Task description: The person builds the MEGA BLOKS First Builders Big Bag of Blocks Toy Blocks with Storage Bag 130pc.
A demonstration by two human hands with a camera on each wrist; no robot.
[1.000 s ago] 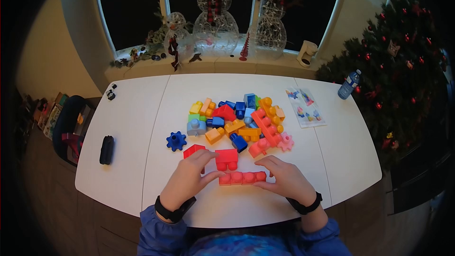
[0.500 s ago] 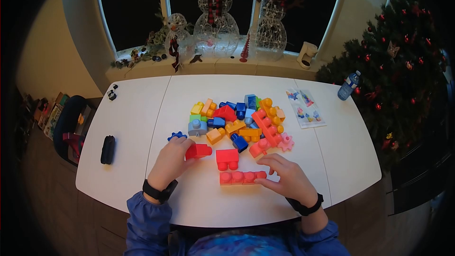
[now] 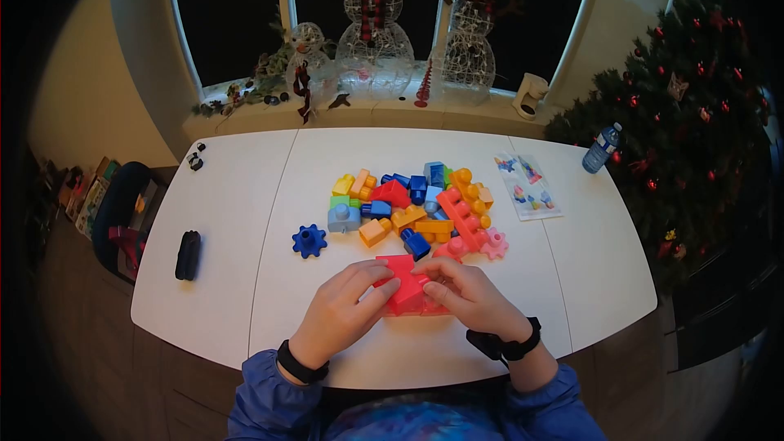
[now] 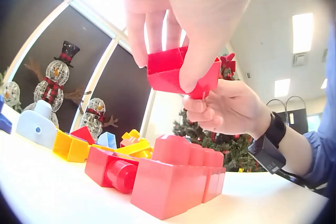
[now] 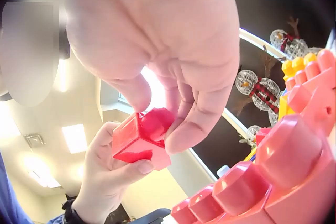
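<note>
Above the table, my left hand [image 4: 194, 19] pinches a red block [image 4: 168, 71] between thumb and fingers. My right hand [image 5: 157, 40] grips the same block at its rounded stud [image 5: 156, 123], so both hands hold it. Below it in the left wrist view lie a long pink-red brick [image 4: 168, 182] with a row of studs and, beside it, a red block [image 4: 100, 166] on its side with a stud showing. In the head view my hands partly cover these bricks.
Loose colourful blocks, among them an orange one [image 3: 376, 232], lie beyond my hands on the white table [image 3: 212, 310]. A blue gear [image 3: 309, 241] and black case [image 3: 188, 256] are at left; a picture sheet [image 3: 528, 188] and bottle [image 3: 602, 148] at right.
My left hand has picked up the red block from the left and brought it to the middle. My right hand has moved left and up to grip it too.
</note>
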